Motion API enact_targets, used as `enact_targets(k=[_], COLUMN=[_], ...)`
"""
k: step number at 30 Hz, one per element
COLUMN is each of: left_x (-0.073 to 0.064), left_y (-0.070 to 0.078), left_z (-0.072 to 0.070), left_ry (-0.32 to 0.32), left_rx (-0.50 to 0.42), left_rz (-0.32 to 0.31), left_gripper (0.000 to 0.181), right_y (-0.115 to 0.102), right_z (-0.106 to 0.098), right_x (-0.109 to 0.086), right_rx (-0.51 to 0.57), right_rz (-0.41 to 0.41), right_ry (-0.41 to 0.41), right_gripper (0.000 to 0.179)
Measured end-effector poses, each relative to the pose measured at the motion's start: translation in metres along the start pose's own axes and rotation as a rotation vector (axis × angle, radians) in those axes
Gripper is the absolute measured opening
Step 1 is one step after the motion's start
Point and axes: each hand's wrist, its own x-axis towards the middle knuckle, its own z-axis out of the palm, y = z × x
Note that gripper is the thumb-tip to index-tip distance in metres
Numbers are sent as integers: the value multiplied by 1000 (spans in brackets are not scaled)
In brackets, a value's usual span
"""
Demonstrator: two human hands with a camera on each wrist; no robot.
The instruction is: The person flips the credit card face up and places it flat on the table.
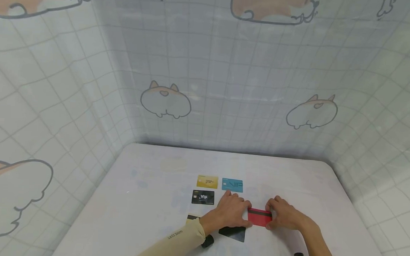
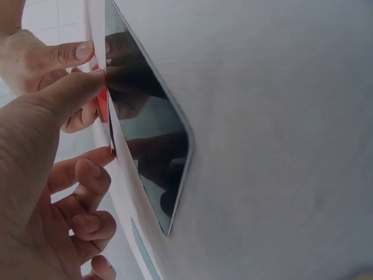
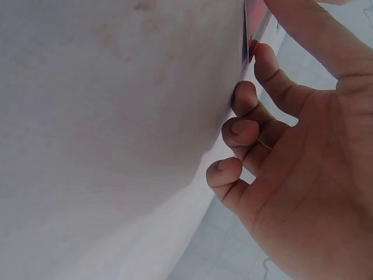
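Observation:
A red card (image 1: 259,221) with a dark stripe along its far side lies flat between my two hands. My left hand (image 1: 230,211) grips its left end, thumb at the near corner and index finger at the far one. My right hand (image 1: 286,215) holds the right end the same way, and in the right wrist view its other fingers (image 3: 240,133) are loosely bent. Just below my left hand is a glossy black card (image 1: 234,234), partly covered by that hand. It looms large in the left wrist view, where its dark surface (image 2: 154,125) mirrors the fingers.
Beyond my left hand lie a yellow card (image 1: 207,182), a blue card (image 1: 232,185) and a black Vip card (image 1: 203,197). Another yellow card (image 1: 190,217) with a dark stripe is mostly hidden by my left sleeve (image 1: 177,242). Patterned curtains (image 1: 205,116) surround the white table (image 1: 138,201).

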Motion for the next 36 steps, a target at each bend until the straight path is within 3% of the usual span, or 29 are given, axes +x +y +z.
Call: enact_targets(k=[23,36], left_x=[2,4], left_y=[-2,-1], left_z=[-6,-4], left_ry=[-16,-1], left_rx=[-31,27], left_rz=[16,34], left_gripper=[49,51], right_y=[6,8], right_z=[4,5], right_x=[1,1], right_rx=[50,52], right_rz=[-11,-23], right_ry=[6,15], right_gripper=[47,48])
